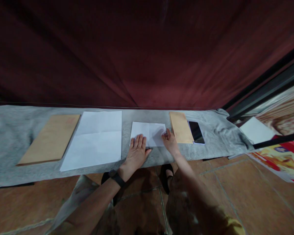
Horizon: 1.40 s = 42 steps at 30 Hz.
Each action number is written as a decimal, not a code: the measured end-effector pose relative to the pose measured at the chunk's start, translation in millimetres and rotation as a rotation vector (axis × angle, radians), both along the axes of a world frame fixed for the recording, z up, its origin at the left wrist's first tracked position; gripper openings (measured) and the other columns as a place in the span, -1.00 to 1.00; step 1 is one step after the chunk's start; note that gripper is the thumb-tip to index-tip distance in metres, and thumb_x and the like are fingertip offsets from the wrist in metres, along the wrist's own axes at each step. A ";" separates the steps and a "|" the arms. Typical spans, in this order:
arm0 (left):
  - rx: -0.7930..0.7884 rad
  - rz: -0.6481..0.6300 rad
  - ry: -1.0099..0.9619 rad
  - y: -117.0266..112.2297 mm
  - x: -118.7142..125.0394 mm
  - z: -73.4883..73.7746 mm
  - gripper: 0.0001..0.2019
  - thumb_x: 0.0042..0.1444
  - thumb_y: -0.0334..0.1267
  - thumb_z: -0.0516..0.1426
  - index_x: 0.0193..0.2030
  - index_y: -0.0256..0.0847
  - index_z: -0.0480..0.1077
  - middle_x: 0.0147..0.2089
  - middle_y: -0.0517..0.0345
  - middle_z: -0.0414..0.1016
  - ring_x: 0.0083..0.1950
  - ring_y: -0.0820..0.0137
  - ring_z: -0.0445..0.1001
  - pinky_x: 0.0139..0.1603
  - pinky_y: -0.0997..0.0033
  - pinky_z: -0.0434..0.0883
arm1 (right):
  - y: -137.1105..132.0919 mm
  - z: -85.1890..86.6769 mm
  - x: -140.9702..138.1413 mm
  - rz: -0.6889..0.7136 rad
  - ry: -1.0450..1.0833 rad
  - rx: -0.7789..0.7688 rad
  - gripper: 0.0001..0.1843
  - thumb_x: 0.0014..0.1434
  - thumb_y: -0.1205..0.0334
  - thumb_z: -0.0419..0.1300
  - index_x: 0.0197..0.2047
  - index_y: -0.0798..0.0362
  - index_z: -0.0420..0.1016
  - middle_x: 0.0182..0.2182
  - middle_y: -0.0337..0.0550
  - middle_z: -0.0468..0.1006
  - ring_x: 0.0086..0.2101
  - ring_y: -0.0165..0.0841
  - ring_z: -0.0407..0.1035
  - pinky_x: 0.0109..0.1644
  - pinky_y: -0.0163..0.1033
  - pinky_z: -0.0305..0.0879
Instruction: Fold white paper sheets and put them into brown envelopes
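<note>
A small white sheet of folded paper (153,128) lies on the grey cloth, with a crease down its middle. My left hand (137,150) rests flat over its lower left part, fingers stretched out, a dark watch on the wrist. At the sheet's right edge, my right hand (170,141) has its fingers curled in and its fingertips gripping the paper. Just right of that hand lie brown envelopes (182,127). To the left is a larger stack of white paper (95,140), creased across the middle.
Larger brown envelopes (51,138) lie at the far left of the cloth (152,160). A phone (196,132) sits right of the small envelopes. Behind the narrow surface hangs a dark red curtain (147,65). A dark metal frame (267,88) and a printed box (281,160) are at right.
</note>
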<state>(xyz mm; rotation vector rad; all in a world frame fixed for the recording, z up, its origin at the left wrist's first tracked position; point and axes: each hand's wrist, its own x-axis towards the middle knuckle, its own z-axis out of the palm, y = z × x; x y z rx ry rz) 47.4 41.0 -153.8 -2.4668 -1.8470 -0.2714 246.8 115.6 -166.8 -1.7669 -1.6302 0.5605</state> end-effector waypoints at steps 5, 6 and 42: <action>0.011 -0.002 -0.009 -0.1 -0.6 0.0 -0.39 0.38 -0.01 -0.05 0.41 -0.41 0.23 0.47 -0.31 0.16 0.52 0.01 0.09 0.48 -0.12 0.06 | 10.0 5.4 13.9 -0.128 0.415 -0.169 -0.40 0.05 0.11 0.18 0.17 0.10 0.45 -0.25 -0.10 0.62 -0.23 -0.23 0.50 -0.13 -0.14 0.45; 0.012 -0.004 -0.013 0.1 -1.1 -0.1 -0.39 0.38 -0.01 -0.06 0.41 -0.39 0.23 0.47 -0.31 0.17 0.52 0.02 0.10 0.48 -0.12 0.07 | 9.0 7.1 15.4 -0.132 0.452 -0.204 -0.42 0.04 0.10 0.20 0.14 0.09 0.47 -0.33 -0.16 0.60 -0.31 -0.25 0.49 -0.23 -0.18 0.45; 0.173 -0.293 -0.626 -2.0 -25.7 26.1 -0.32 0.07 -0.68 -0.08 0.24 -0.09 0.45 0.23 0.04 0.52 0.33 0.24 0.39 0.32 -0.01 0.44 | -15.1 36.0 30.5 0.404 0.749 -0.203 -0.76 0.01 0.12 0.37 -0.20 -0.12 0.72 0.12 -0.14 0.56 0.09 -0.13 0.43 0.23 -0.03 0.30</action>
